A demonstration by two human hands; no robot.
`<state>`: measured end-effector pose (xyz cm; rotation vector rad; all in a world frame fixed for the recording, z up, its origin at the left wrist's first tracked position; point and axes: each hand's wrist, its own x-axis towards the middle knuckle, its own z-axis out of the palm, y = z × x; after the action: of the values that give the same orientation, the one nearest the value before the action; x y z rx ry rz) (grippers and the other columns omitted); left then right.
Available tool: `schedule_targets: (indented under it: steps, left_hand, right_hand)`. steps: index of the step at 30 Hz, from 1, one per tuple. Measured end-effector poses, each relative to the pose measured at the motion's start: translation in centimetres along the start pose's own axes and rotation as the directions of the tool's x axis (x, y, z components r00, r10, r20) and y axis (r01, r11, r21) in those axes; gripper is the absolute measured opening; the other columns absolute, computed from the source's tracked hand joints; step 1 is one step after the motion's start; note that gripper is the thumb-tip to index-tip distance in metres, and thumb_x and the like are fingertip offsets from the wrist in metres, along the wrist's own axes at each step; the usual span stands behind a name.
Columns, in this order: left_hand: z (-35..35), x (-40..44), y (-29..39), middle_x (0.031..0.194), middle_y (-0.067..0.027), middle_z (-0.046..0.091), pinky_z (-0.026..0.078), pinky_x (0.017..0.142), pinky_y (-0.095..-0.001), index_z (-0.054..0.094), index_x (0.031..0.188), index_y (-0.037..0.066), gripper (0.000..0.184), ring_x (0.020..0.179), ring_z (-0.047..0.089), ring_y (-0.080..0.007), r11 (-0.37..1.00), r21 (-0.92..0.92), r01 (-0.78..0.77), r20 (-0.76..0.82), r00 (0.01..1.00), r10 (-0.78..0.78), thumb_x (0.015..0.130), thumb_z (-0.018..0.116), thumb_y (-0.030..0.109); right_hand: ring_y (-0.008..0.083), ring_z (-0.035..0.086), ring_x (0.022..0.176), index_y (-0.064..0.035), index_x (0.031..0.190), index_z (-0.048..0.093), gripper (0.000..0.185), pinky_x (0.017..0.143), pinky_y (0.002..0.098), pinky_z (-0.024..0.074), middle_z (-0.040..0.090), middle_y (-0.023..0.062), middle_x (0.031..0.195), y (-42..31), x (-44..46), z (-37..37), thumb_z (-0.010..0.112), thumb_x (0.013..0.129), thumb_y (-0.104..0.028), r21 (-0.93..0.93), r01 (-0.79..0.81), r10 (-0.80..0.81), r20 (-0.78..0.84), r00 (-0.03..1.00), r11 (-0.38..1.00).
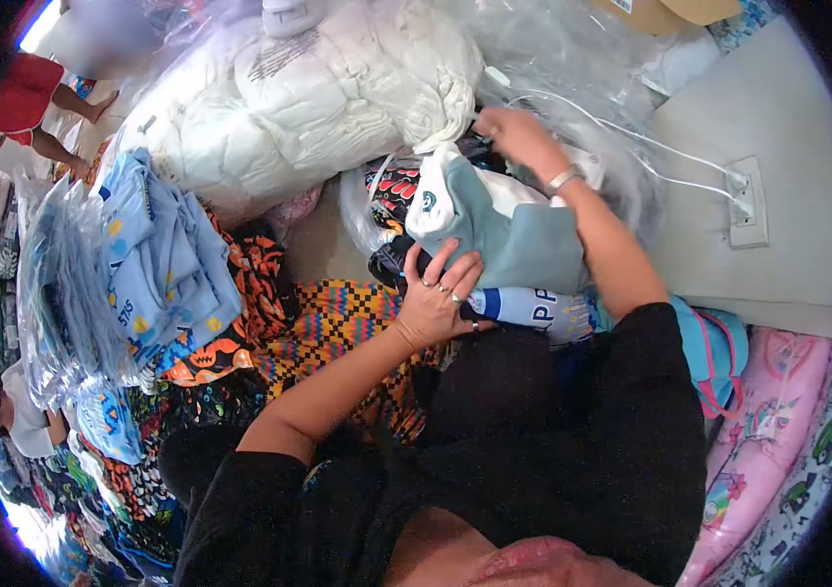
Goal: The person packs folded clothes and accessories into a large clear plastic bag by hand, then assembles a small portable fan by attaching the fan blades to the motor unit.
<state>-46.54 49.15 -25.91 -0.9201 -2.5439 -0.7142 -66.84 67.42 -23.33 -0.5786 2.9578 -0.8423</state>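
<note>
My left hand [440, 293], with rings on it, lies with fingers spread over the edge of a grey-blue and white garment [523, 240]. Its thumb stretches along a light blue printed cloth [533, 308] beneath. My right hand [523, 142], a band at the wrist, is curled just beyond the garment, beside the gathered end of a big white stuffed bag [318, 98]. What its fingers hold, if anything, is hidden. Dark clothes with red print [396, 186] lie in clear plastic behind the garment.
White cables run to a wall socket [748, 201] at right. Plastic-wrapped packs [73, 284] and folded blue clothes [166, 254] are stacked at left, near a colourful patterned cloth [337, 318]. A pink printed pack [758, 440] lies lower right. Another person in red [24, 93] is far left.
</note>
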Motion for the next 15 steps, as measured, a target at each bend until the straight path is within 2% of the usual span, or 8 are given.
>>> schedule_targets:
  steps: [4, 5, 7, 8, 10, 11, 14, 15]
  left_hand:
    - [-0.7, 3.6, -0.5, 0.121, -0.0068, 0.039, 0.012, 0.095, -0.0531, 0.042, 0.117, 0.006, 0.087, 0.122, 0.024, -0.0285, 0.998, -0.064, 0.019, 0.074, 0.997, -0.014, 0.049, 0.069, 0.053]
    - [-0.7, 4.8, -0.6, 0.121, -0.0067, 0.038, 0.013, 0.095, -0.0530, 0.041, 0.117, 0.006, 0.087, 0.122, 0.024, -0.0283, 0.998, -0.059, 0.021, 0.093, 0.996, -0.015, 0.049, 0.069, 0.053]
    - [-0.8, 7.7, -0.9, 0.122, -0.0070, 0.037, 0.015, 0.095, -0.0534, 0.039, 0.118, 0.005, 0.087, 0.123, 0.023, -0.0282, 0.999, -0.045, 0.026, 0.125, 0.992, -0.020, 0.051, 0.068, 0.052]
    - [-0.7, 9.1, -1.1, 0.122, -0.0079, 0.037, 0.017, 0.095, -0.0535, 0.039, 0.117, 0.005, 0.083, 0.123, 0.023, -0.0282, 0.999, -0.039, 0.017, 0.127, 0.992, -0.012, 0.055, 0.067, 0.052]
    - [0.8, 11.4, -2.2, 0.122, -0.0091, 0.039, 0.019, 0.095, -0.0532, 0.042, 0.117, 0.004, 0.078, 0.123, 0.024, -0.0264, 0.999, -0.043, 0.029, 0.043, 0.999, -0.027, 0.059, 0.065, 0.052]
    - [1.5, 12.6, -2.9, 0.122, -0.0094, 0.039, 0.019, 0.095, -0.0532, 0.042, 0.117, 0.004, 0.078, 0.123, 0.025, -0.0266, 0.999, -0.022, 0.036, 0.044, 0.998, -0.035, 0.060, 0.063, 0.053]
    - [3.2, 15.1, -4.4, 0.125, -0.0095, 0.038, 0.021, 0.095, -0.0523, 0.042, 0.118, 0.005, 0.078, 0.123, 0.026, -0.0255, 0.999, 0.000, 0.049, 0.073, 0.996, -0.049, 0.061, 0.061, 0.055]
    - [3.7, 15.2, -4.7, 0.126, -0.0095, 0.037, 0.022, 0.095, -0.0518, 0.042, 0.118, 0.005, 0.079, 0.123, 0.026, -0.0246, 0.997, 0.021, 0.075, 0.110, 0.991, -0.076, 0.061, 0.061, 0.055]
  right_hand:
    - [0.0354, 0.053, 0.079, -0.0111, 0.097, 0.057, 0.022, 0.066, 0.0408, 0.0424, 0.057, 0.0165, 0.083, -1.0, -0.5, -8.8, 0.049, 0.082, -0.025, -0.204, 0.158, -0.216, -0.302, 0.929, 0.966]
    - [0.0354, 0.053, 0.079, -0.0111, 0.097, 0.057, 0.022, 0.066, 0.0408, 0.0424, 0.057, 0.0165, 0.083, -1.6, -0.9, -10.8, 0.049, 0.082, -0.025, -0.209, 0.153, -0.213, -0.301, 0.930, 0.966]
    - [0.0338, 0.054, 0.078, -0.0150, 0.103, 0.056, 0.025, 0.065, 0.0408, 0.0425, 0.057, 0.0149, 0.084, -3.0, -1.8, -13.9, 0.049, 0.082, -0.026, -0.414, 0.148, -0.268, -0.248, 0.931, 0.898]
    - [0.0338, 0.054, 0.078, -0.0150, 0.103, 0.056, 0.025, 0.065, 0.0408, 0.0425, 0.057, 0.0149, 0.084, -3.9, -2.2, -14.6, 0.049, 0.082, -0.026, -0.419, 0.151, -0.270, -0.243, 0.932, 0.895]
    - [0.0325, 0.054, 0.079, -0.0156, 0.105, 0.056, 0.028, 0.067, 0.0400, 0.0429, 0.057, 0.0132, 0.087, -5.7, -2.9, -15.2, 0.051, 0.080, -0.027, -0.522, 0.165, -0.337, -0.253, 0.907, 0.837]
    - [0.0325, 0.054, 0.079, -0.0156, 0.105, 0.056, 0.028, 0.067, 0.0400, 0.0429, 0.057, 0.0132, 0.087, -6.2, -3.0, -15.0, 0.051, 0.080, -0.027, -0.527, 0.170, -0.340, -0.245, 0.908, 0.833]
    - [0.0329, 0.054, 0.081, -0.0137, 0.108, 0.054, 0.031, 0.071, 0.0398, 0.0433, 0.057, 0.0143, 0.091, -7.7, -3.1, -13.6, 0.053, 0.078, -0.023, -0.350, 0.195, -0.279, -0.210, 0.937, 0.916]
    - [0.0332, 0.053, 0.085, -0.0123, 0.109, 0.053, 0.033, 0.074, 0.0388, 0.0430, 0.057, 0.0149, 0.094, -7.6, -3.4, -12.1, 0.056, 0.077, -0.021, -0.226, 0.251, -0.287, -0.144, 0.947, 0.941]
